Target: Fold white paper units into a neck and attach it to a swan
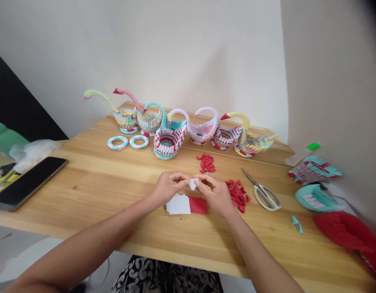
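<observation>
A small folded piece of white paper (192, 184) is pinched between my two hands above the wooden table. My left hand (169, 186) grips its left side with thumb and fingertips, while my right hand (215, 192) holds its right edge. Just below them lies a stack of white paper slips (179, 205), with red paper slips (198, 205) beside it. To the right of my right hand sits a pile of folded red paper pieces (238, 196). Beyond my fingers is a smaller heap of red pieces (206, 162).
Several folded-paper swans (169, 140) line the table's back. Two paper rings (117, 143) lie at left, farther left a dark tablet (31, 183). Scissors (266, 197) rest at right, near a small turquoise paper piece (297, 224) and a red cloth-like item (346, 232).
</observation>
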### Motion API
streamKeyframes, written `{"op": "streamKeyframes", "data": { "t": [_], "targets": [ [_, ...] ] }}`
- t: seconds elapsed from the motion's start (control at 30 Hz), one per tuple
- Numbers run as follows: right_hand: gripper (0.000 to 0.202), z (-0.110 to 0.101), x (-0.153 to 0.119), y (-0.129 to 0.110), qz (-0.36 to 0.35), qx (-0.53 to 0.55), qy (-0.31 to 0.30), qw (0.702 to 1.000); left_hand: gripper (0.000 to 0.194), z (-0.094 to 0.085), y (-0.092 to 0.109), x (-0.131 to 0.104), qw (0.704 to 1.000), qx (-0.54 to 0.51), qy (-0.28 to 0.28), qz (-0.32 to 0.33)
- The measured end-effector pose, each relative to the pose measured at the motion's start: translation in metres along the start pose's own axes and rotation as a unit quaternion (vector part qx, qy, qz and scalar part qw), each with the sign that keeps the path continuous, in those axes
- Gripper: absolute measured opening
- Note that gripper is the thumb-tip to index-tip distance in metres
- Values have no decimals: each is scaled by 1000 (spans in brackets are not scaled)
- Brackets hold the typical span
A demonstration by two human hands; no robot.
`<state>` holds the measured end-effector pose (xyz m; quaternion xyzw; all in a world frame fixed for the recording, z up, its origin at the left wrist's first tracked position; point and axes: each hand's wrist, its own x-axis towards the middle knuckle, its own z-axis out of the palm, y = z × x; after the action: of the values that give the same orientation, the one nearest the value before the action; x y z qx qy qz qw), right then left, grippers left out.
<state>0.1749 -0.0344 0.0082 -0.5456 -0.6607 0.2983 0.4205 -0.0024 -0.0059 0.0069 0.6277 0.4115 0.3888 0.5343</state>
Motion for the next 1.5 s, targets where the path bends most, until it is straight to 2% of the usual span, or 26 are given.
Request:
{"op": "streamKeyframes", "data": {
  "t": [0.1,0.2,0.33,0.57,0.8,0.9,1.03,1.17,1.3,1.4,1.5],
  "targets": [
    [31,0,0,3,49,34,-2,998,19,-1,-2,1,1000,-12,-4,-5],
    [36,-1,1,3,70,52,-13,996,20,1,-3,0,1000,-10,-2,-1],
    [27,2,-1,2,67,50,-32,996,21,5,-3,-3,999,-33,-23,-12],
    [28,4,-2,8,56,58,-40,996,20,7,2,-6,999,-5,-43,-16],
    [27,4,3,14,63,62,-29,996,21,6,-9,-2,999,20,-21,-13],
    [30,-1,11,24,73,57,4,996,25,3,-13,2,999,43,9,2],
    [61,-8,38,34,46,15,1,999,28,1,-12,4,999,39,21,18],
    [74,-12,77,30,69,-48,-7,996,30,1,-9,5,998,49,42,14],
    [84,-10,107,23,101,-23,-4,995,29,-1,-12,8,997,37,71,6],
    [84,-7,107,20,95,-12,-8,995,28,-3,-15,10,996,39,84,4],
    [67,-5,83,15,37,-31,-26,999,29,-4,-14,9,996,36,81,4]
  ]
}}
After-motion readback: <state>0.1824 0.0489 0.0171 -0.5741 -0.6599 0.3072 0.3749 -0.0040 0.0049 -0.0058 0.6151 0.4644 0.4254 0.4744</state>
